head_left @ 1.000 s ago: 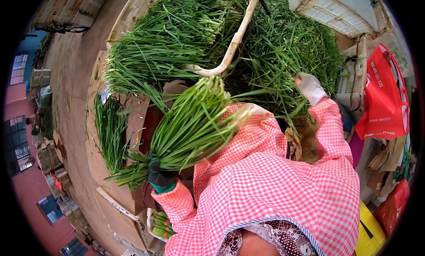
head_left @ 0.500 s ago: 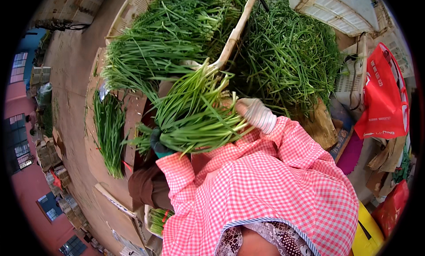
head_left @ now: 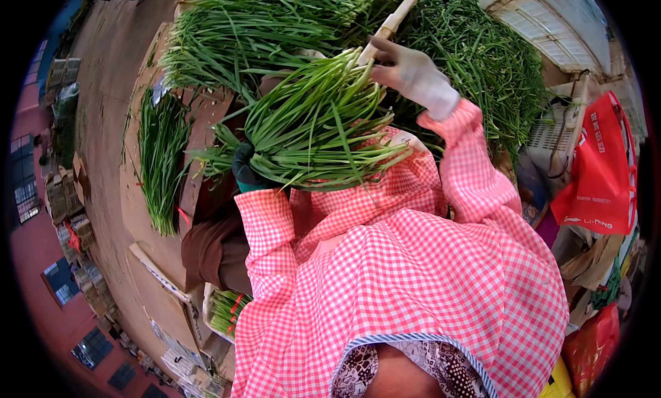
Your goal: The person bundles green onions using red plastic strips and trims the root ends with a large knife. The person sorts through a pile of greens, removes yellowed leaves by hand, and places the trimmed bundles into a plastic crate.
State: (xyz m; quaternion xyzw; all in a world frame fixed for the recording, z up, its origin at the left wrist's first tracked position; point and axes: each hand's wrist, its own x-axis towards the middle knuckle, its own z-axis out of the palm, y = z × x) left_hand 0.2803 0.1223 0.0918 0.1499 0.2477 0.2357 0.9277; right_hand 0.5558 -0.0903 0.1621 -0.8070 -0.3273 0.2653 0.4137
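Note:
A loose bunch of garlic chives (head_left: 313, 129) lies across my lap, its pale stem ends fanned out to the right. My left hand (head_left: 248, 167), in a dark green glove, is closed round the leafy side of the bunch. Above the upper stem ends is my right hand (head_left: 416, 81) in a whitish glove, slightly blurred. Its thumb and fingers are apart beside a pale wooden handle (head_left: 391, 21), and I see nothing held in them. Whether the fingertips touch the stems or the handle I cannot tell.
A neat heap of chives (head_left: 255, 40) lies ahead on the left, a tangled heap (head_left: 475, 67) on the right. A tied bunch (head_left: 162, 164) rests on brown board (head_left: 131, 191) at the left. White crates (head_left: 551, 26) and a red bag (head_left: 597, 171) stand at the right.
My right hand has moved up and away from the lower stems to the top of the bunch, near the wooden handle. The stem ends are more spread; my left hand keeps its hold.

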